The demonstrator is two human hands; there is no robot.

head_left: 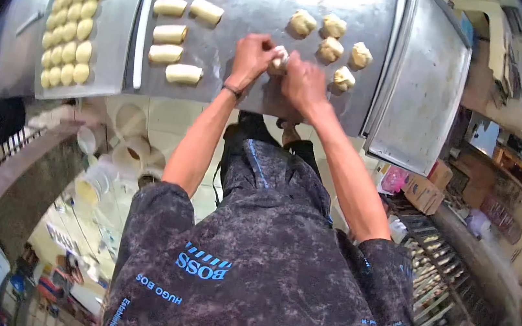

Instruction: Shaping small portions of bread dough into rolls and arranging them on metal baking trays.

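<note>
Hands: while both are held together over the middle of the tabletop (242, 1), a small piece of dough (279, 59) is pinched between the left hand (253, 54) and the right hand (303, 83).
Grip: both are closed on the dough piece, fingers curled around it from either side; the piece is lifted just off or resting on the metal, which cannot be told.
Dough piece: only a pale corner is shown between the knuckles, near the front edge of the tabletop.
Rough lumps: five unshaped lumps (330, 49) are laid just right of the hands, toward the right edge.
Shaped rolls: oblong rolls (169, 34) are set in rows to the left of the hands, up to the far edge.
Left tray: a tray (115, 47) at the left edge is filled with small round pieces (72, 29).
Right tray: a bare metal tray (423, 92) is leaned beyond the right edge.
Doing it well: judged from the rolls, even pressure from both sides is called for, with the seam closed firmly and the size matched to the finished ones.
Hard to make out: the fingertips and the dough's shape are hidden by the hands; the far rolls are cut off by the rim.
</note>
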